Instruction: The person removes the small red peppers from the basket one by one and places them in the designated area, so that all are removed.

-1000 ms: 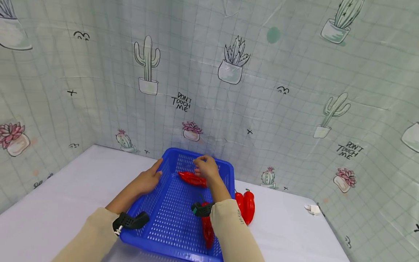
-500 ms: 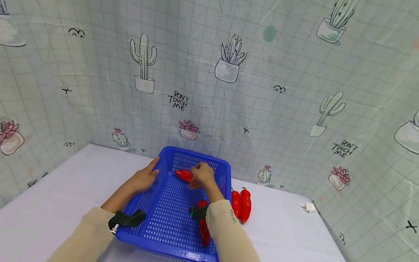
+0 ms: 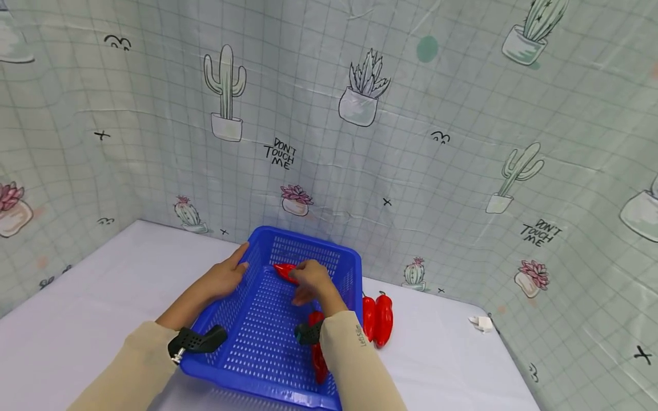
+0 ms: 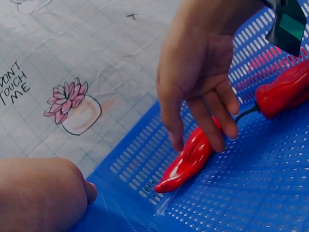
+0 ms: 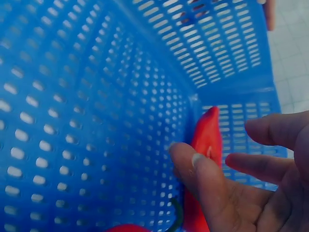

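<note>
A blue perforated plastic basket (image 3: pixel 257 394) stands on the white table. My left hand (image 3: pixel 223 278) holds its left rim, thumb at the top edge and fingers against the outer wall. Inside, a long red pepper (image 3: pixel 284 273) lies along the far wall. My right hand (image 3: pixel 311 279) is over that pepper, fingers loosely spread and covering part of it. In the right wrist view the thumb and fingers (image 5: pixel 210 188) stand apart, with the far pepper (image 5: pixel 207 137) behind them. A second red pepper (image 3: pixel 319 362) lies by the basket's right wall, partly hidden by the right wrist.
Two red peppers (image 3: pixel 383 322) lie on the table just outside the basket's right wall. A small white object (image 3: pixel 482 323) sits near the table's right edge. A cactus-printed cloth (image 3: pixel 329 142) hangs behind and at both sides.
My right hand has come lower over the far pepper and its fingers have spread. My left hand stays at the rim. The camera view has shifted slightly.
</note>
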{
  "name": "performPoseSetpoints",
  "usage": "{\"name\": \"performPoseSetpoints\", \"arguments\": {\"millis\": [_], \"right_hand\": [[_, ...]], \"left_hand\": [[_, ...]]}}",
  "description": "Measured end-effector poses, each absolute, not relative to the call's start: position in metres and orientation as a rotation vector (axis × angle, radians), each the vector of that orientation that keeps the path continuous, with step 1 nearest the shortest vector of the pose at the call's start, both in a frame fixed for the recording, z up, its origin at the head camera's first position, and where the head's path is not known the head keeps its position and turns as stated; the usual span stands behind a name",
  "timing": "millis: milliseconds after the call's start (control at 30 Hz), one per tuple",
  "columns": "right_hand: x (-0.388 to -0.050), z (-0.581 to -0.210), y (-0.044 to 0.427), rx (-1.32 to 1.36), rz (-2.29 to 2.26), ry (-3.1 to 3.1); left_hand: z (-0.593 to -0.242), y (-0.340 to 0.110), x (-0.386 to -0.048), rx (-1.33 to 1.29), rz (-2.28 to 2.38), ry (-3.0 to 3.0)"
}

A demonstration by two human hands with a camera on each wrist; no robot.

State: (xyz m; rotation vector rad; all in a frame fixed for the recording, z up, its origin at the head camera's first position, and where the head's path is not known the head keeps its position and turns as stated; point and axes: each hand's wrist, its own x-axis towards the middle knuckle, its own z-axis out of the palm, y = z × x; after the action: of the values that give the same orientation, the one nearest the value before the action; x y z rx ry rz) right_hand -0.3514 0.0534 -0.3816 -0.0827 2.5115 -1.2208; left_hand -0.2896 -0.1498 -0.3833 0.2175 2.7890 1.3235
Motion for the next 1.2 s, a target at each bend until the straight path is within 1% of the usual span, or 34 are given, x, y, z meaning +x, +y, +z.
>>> {"name": "performPoseSetpoints", "arguments": {"millis": [167,600,800,1000,1200], "right_hand": [[-0.353,-0.386,0.056,-0.127,-1.111,2.483],[-0.368,-0.397,0.058,-0.116,-1.124,2.576],[-0.371,-0.396,0.054,-0.180,-1.091,2.664],[-0.361,-0.388,0.047,-0.294,-0.985,2.598],[-0.345,-0.378,0.032,-0.559,-0.542,2.660]], "left_hand": [[-0.382,-0.150,-0.290,0.219,1.326,2.782],[-0.380,-0.147,-0.290,0.226,1.333,2.773],[-0.380,-0.151,-0.290,0.228,1.310,2.783],[-0.380,-0.152,-0.291,0.232,1.312,2.779],[-0.381,-0.150,-0.289,0.213,1.314,2.767]]}}
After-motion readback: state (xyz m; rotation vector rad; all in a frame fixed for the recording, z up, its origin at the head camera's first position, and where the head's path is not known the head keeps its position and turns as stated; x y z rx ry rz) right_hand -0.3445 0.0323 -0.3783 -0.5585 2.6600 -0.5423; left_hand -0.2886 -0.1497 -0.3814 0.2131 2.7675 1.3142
